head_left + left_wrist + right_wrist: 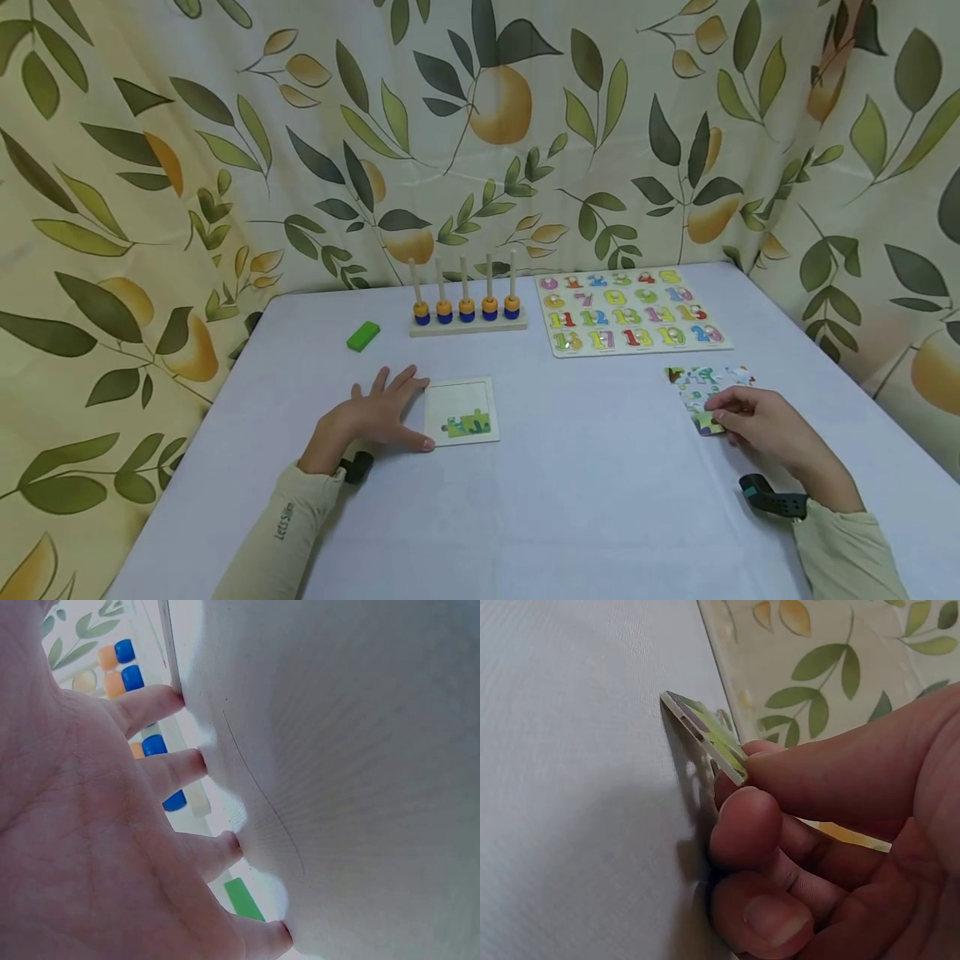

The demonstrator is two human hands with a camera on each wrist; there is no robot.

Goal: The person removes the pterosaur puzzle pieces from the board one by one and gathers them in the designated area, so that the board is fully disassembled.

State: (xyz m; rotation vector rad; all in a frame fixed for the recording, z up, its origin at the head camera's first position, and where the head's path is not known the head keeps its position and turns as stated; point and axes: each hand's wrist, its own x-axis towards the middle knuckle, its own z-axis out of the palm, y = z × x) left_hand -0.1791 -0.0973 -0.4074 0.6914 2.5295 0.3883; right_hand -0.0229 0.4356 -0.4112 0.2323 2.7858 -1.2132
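Note:
My left hand [378,412] lies flat on the white tablecloth, fingers spread, its fingertips [225,844] pressing the cloth beside a white jigsaw tray [460,409] that has a few green pieces in its lower part. My right hand [753,421] pinches a green jigsaw piece [709,735] between thumb and fingers, lifted on its edge off the cloth. It is at the near edge of a pile of loose jigsaw pieces [708,383].
A wooden abacus [467,308] with blue and orange beads, a green block [363,335] and a number puzzle board [630,312] stand toward the back of the table [570,500]. Leaf-print curtains [150,167] close in the back and both sides.

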